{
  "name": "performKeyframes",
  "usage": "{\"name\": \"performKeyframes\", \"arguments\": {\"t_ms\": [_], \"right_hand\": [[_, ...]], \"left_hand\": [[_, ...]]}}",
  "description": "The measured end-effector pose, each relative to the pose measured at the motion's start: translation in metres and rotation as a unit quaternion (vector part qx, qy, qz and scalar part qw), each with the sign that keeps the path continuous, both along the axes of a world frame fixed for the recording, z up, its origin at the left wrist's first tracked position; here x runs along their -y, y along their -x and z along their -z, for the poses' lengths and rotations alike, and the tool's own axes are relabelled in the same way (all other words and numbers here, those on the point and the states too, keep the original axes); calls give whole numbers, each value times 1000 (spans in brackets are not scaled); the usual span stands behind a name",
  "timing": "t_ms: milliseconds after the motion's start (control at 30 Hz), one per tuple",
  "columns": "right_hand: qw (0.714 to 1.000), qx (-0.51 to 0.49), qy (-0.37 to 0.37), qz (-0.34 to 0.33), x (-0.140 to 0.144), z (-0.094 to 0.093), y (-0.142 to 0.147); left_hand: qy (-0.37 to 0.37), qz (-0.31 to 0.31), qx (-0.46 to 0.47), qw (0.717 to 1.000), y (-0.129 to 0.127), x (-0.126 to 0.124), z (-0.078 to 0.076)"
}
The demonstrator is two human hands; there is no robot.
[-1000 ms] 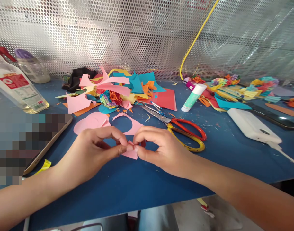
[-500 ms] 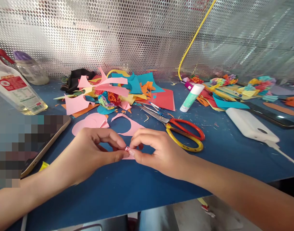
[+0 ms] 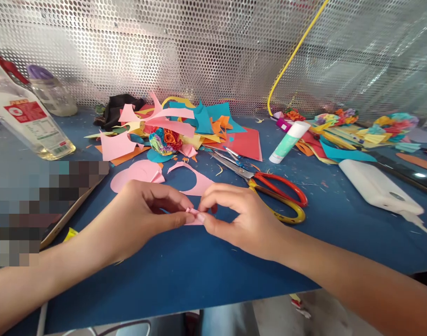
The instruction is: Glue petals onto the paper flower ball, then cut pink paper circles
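A small rolled or folded piece of pink paper [image 3: 194, 213] is pinched between both hands, just above the blue tabletop. My left hand [image 3: 143, 207] grips its left side with thumb and index finger. On the other side, the thumb and fingertips of my right hand [image 3: 243, 217] press on it, partly covering it. Behind my left hand lie pink paper circles [image 3: 134, 175]. A pink sheet with a round hole cut out [image 3: 201, 183] lies behind my fingertips. Scissors [image 3: 281, 189] with red and yellow handles rest slightly open beyond my right hand.
Coloured paper scraps [image 3: 111, 144] and rolled paper flowers [image 3: 166, 140] are heaped at the back. A glue stick [image 3: 289, 142] and a white power bank [image 3: 379, 189] are at right. On the left are a clear bottle [image 3: 33, 123] and a phone [image 3: 73, 205]. A perforated metal panel [image 3: 199, 46] stands behind.
The view has shifted a little, so the table things appear farther right. Slightly more of the pink paper shows between my fingertips, and both hands keep their pinch on it.
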State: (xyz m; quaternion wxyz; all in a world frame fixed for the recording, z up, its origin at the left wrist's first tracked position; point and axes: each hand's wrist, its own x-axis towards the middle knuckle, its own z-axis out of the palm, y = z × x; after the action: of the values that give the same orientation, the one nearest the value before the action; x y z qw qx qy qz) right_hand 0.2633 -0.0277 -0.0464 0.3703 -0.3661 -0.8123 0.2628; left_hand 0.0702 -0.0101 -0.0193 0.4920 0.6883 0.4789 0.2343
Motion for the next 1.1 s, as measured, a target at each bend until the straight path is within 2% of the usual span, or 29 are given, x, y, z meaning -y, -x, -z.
{"name": "performKeyframes", "arguments": {"t_ms": [100,200,333,467,600,767,967,1100], "right_hand": [[1000,1,-2,-9,2,0,2],[1000,4,-2,-27,3,0,2],[999,-1,-2,-41,3,-1,2],[1000,0,-2,-24,2,-2,0],[999,2,-39,-6,-1,0,-2],[995,27,-94,0,0,1,-2],[993,57,-99,-24,2,2,0],[995,58,-83,1,1,5,1]], "left_hand": [[29,-3,38,999,-1,0,3],[23,18,61,998,0,1,7],[-61,25,37,997,2,2,12],[-163,78,5,984,3,2,10],[-144,100,10,984,3,2,4],[-137,38,6,990,0,2,7],[-131,15,-13,991,-2,3,12],[-126,22,-41,991,-2,3,11]]}}
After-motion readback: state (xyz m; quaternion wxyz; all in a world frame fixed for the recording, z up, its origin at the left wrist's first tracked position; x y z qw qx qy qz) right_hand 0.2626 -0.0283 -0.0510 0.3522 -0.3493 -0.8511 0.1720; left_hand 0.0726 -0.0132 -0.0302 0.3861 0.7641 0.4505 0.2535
